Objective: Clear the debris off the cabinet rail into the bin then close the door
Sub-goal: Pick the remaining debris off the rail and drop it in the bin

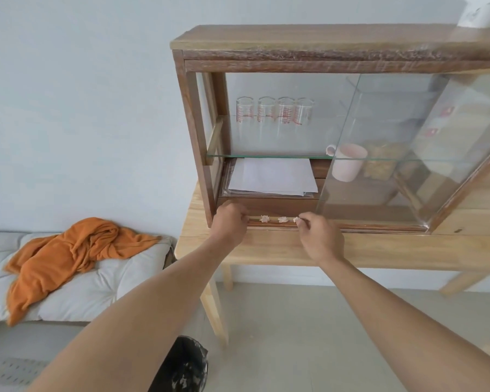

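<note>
A wooden cabinet (pixel 198 142) with sliding glass doors stands on a pale wooden table. Its glass door (pixel 379 142) is slid to the right, so the left half stands uncovered. On the bottom rail (pixel 272 223) lie three small crumpled pale scraps of debris (pixel 264 219). My left hand (pixel 230 222) is curled at the rail's left end; whether it holds anything is hidden. My right hand (pixel 320 236) pinches the rightmost scrap (pixel 296 219) between fingertips. The black bin (pixel 187 366) stands on the floor below, partly behind my left forearm.
Inside the cabinet are several measuring glasses (pixel 275 114) on a glass shelf, a paper stack (pixel 272 176) and a pink cup (pixel 348 162). The table (pixel 379 247) has light legs. A white cushioned bench (pixel 82 281) with an orange cloth (pixel 68 253) stands to the left.
</note>
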